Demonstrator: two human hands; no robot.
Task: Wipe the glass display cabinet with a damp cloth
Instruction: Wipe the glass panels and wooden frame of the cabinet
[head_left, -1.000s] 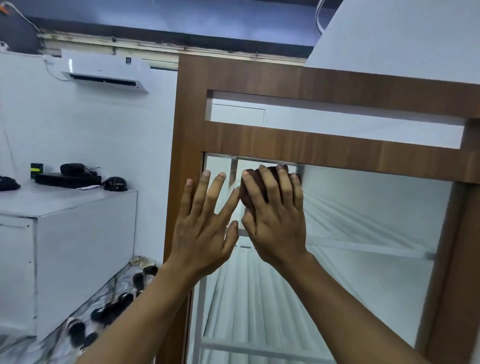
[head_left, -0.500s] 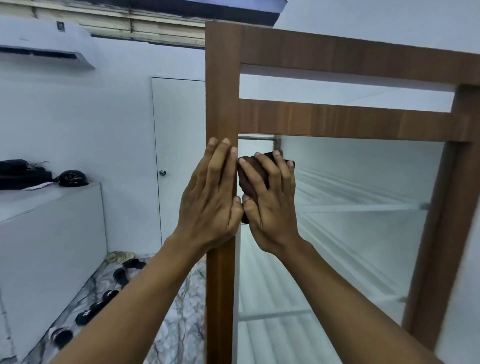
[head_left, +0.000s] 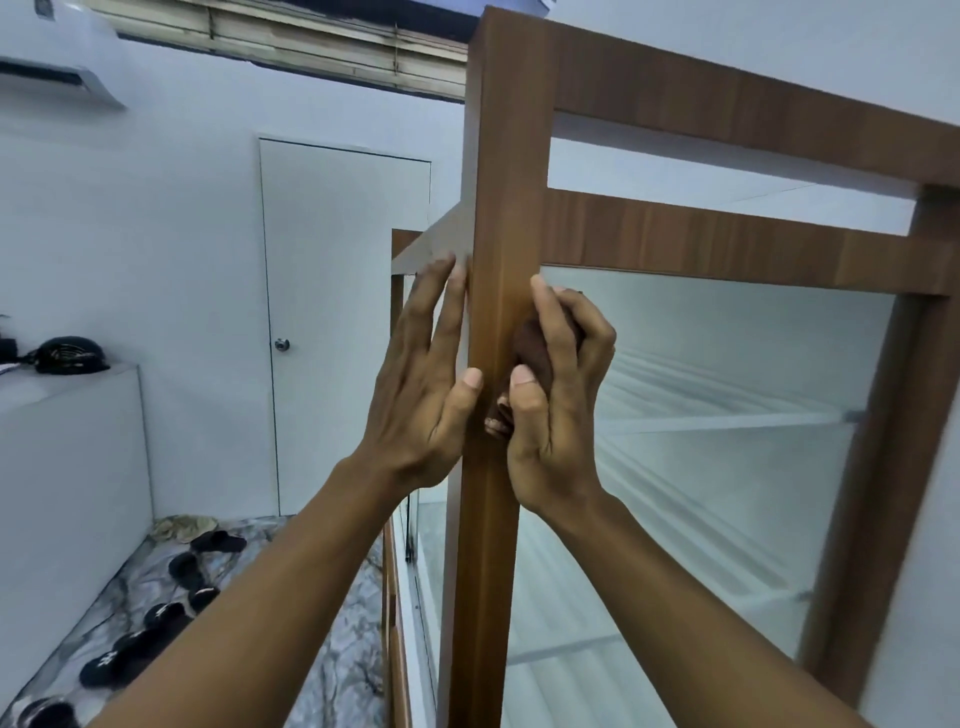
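Note:
The glass display cabinet has a brown wooden frame and a large front glass pane with glass shelves behind it. My right hand grips a balled dark brown cloth against the frame's corner post, at the left edge of the front pane. My left hand lies with straight fingers against the left side of that same post, thumb on its front edge. Most of the cloth is hidden under my right fingers.
A white door stands in the far wall. A white counter at the left carries a dark helmet-like object. Several dark shoes lie on the marble floor. An air conditioner hangs top left.
The view has swung to the cabinet's corner. My right hand slid the cloth left from the glass onto the corner post and curled tighter. My left hand moved round to the post's side face.

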